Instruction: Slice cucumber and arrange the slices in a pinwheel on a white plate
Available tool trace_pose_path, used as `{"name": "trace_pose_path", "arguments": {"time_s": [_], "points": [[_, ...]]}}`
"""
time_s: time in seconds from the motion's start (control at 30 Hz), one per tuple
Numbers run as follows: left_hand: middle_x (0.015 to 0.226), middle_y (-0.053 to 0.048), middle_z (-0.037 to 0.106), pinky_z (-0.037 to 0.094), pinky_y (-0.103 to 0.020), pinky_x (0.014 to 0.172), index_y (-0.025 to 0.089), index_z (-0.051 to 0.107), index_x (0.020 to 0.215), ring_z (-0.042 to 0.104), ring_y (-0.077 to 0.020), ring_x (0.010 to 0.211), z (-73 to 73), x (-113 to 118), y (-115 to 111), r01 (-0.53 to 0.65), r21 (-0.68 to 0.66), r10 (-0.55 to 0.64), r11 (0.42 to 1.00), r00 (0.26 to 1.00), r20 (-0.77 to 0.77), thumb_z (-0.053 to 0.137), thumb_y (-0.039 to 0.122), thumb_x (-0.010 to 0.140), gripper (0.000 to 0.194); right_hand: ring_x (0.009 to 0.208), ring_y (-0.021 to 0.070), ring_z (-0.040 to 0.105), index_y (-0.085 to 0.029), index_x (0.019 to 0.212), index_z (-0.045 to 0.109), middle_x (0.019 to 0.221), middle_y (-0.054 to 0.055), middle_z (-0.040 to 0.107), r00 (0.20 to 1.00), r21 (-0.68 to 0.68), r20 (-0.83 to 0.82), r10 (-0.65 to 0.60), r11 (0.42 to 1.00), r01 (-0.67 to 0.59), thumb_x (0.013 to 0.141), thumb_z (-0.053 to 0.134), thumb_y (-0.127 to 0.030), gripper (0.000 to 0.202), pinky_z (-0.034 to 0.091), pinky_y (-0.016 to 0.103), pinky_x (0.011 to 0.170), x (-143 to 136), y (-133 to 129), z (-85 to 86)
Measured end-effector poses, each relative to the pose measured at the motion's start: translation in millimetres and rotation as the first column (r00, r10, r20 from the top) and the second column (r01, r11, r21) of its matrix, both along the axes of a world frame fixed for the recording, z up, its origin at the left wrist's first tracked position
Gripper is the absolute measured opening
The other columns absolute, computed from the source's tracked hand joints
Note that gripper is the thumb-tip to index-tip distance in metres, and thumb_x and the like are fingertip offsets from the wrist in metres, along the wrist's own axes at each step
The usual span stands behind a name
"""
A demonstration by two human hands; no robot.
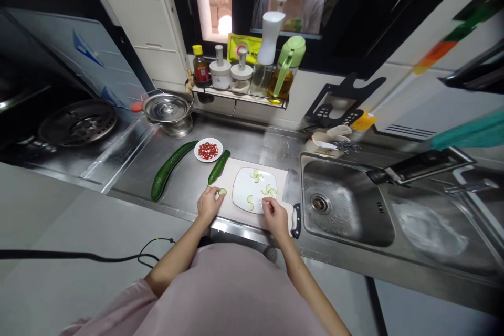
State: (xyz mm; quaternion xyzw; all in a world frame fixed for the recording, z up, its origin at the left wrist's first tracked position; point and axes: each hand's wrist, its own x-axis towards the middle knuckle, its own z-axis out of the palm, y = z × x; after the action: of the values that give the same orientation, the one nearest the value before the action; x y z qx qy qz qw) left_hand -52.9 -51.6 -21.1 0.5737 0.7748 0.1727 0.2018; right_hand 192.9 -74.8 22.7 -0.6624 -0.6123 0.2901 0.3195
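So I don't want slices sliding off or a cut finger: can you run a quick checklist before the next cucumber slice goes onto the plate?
1. White plate sits fully on the cutting board: ok.
2. Free room on the plate: ok, only a few cucumber slices on it.
3. Left hand has a slice: ok, its fingers touch one on the board.
4. Right hand at the plate's near edge; whether it pinches a slice: cannot tell.
5. Cleaver lies flat at the board's right edge, close to the right hand: not ok.
6. Cut cucumber at hand: ok.

Brushed-metal counter (252,147) and sink (346,210); glossy white plate (246,197); shiny steel pot (167,110).
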Motion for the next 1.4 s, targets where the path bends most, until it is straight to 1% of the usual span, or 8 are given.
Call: {"name": "trace_pose_path", "arguments": {"time_s": [0.53, 0.63, 0.7, 0.83, 1.0, 1.13, 1.27, 1.4], "points": [[0.093, -0.002, 0.066, 0.042, -0.026, 0.075, 0.021, 0.063, 0.086, 0.059, -0.0153, 0.083, -2.9, 4.2, 4.7, -0.008, 0.094, -0.009, 0.996, 0.983, 0.184, 0.061, 0.024, 0.078, 0.008, 0.058, 0.0158, 0.052, -0.018, 0.088, 0.067, 0.063, 0.001, 0.061, 0.999, -0.038, 0.009, 0.033, 0.999, -0.032, 0.086, 0.042, -0.05, 0.041, 0.038, 0.025, 0.061, 1.0, 0.6, -4.9], [0.083, 0.0, 0.064, 0.041, -0.025, 0.071, 0.021, 0.062, 0.084, 0.057, -0.0133, 0.073, -3.5, 7.4, 6.9, -0.052, 0.083, 0.024, 0.995, 0.953, 0.301, 0.06, 0.025, 0.078, 0.008, 0.058, 0.016, 0.052, -0.019, 0.087, 0.067, 0.063, 0.001, 0.061, 0.999, -0.026, 0.003, 0.044, 0.999, -0.044, 0.086, 0.042, -0.05, 0.04, 0.038, 0.026, 0.06, 1.0, 1.0, -5.7], [0.076, 0.001, 0.062, 0.041, -0.024, 0.066, 0.019, 0.061, 0.084, 0.053, -0.0113, 0.066, -0.5, 11.2, 10.0, -0.118, 0.07, 0.073, 0.99, 0.883, 0.463, 0.063, 0.029, 0.075, 0.013, 0.056, 0.0157, 0.051, -0.019, 0.087, 0.067, 0.06, 0.0, 0.058, 0.999, -0.02, -0.001, 0.047, 0.999, -0.047, 0.086, 0.043, -0.05, 0.039, 0.038, 0.026, 0.059, -0.4, 2.5, -3.4], [0.073, 0.001, 0.058, 0.041, -0.021, 0.062, 0.016, 0.058, 0.084, 0.052, -0.0085, 0.062, 19.7, 22.9, 18.8, -0.194, 0.051, 0.078, 0.98, 0.603, 0.794, 0.07, 0.034, 0.064, 0.03, 0.053, 0.0149, 0.048, -0.019, 0.089, 0.068, 0.054, -0.002, 0.052, 0.998, -0.006, -0.037, 0.049, 0.999, -0.049, 0.085, 0.046, -0.046, 0.035, 0.037, 0.025, 0.057, -8.0, 11.4, 9.9], [0.068, 0.005, 0.056, 0.031, -0.017, 0.049, 0.017, 0.057, 0.089, 0.045, -0.0045, 0.051, 60.8, 43.2, 26.9, -0.107, -0.007, 0.043, 0.994, 0.339, 0.94, 0.076, 0.037, 0.058, 0.042, 0.06, 0.0139, 0.05, -0.019, 0.096, 0.067, 0.07, 0.001, 0.06, 0.981, 0.056, -0.175, 0.087, 0.995, -0.078, 0.082, 0.052, -0.042, 0.031, 0.041, 0.025, 0.061, -22.0, 33.0, 31.7], [0.067, 0.006, 0.055, 0.024, -0.017, 0.045, 0.017, 0.058, 0.092, 0.039, -0.0026, 0.047, 87.1, 58.4, 31.6, 0.015, -0.005, 0.0, 1.0, 0.281, 0.96, 0.079, 0.038, 0.055, 0.047, 0.068, 0.0138, 0.054, -0.019, 0.096, 0.066, 0.082, 0.002, 0.064, 0.944, 0.12, -0.285, 0.167, 0.983, -0.138, 0.081, 0.056, -0.04, 0.027, 0.045, 0.026, 0.066, -29.5, 49.1, 43.2], [0.068, 0.005, 0.056, 0.026, -0.016, 0.045, 0.017, 0.058, 0.091, 0.042, -0.0032, 0.05, 102.3, 67.4, 36.9, 0.034, 0.059, -0.067, 0.998, 0.31, 0.948, 0.08, 0.042, 0.056, 0.048, 0.072, 0.0146, 0.055, -0.019, 0.082, 0.064, 0.081, 0.003, 0.065, 0.931, 0.174, -0.315, 0.183, 0.976, -0.133, 0.083, 0.056, -0.036, 0.018, 0.046, 0.027, 0.07, -29.4, 57.0, 51.7], [0.058, 0.006, 0.052, 0.016, -0.016, 0.04, 0.017, 0.059, 0.095, 0.035, -0.0027, 0.042, 113.6, 71.5, 39.7, 0.061, -0.072, 0.051, 0.996, 0.297, 0.954, 0.072, 0.052, 0.065, 0.048, 0.073, 0.0147, 0.056, -0.02, 0.082, 0.065, 0.081, 0.004, 0.065, 0.93, 0.259, -0.319, 0.185, 0.96, -0.102, 0.085, 0.057, -0.036, 0.018, 0.046, 0.027, 0.071, -23.6, 58.2, 62.2]]}}
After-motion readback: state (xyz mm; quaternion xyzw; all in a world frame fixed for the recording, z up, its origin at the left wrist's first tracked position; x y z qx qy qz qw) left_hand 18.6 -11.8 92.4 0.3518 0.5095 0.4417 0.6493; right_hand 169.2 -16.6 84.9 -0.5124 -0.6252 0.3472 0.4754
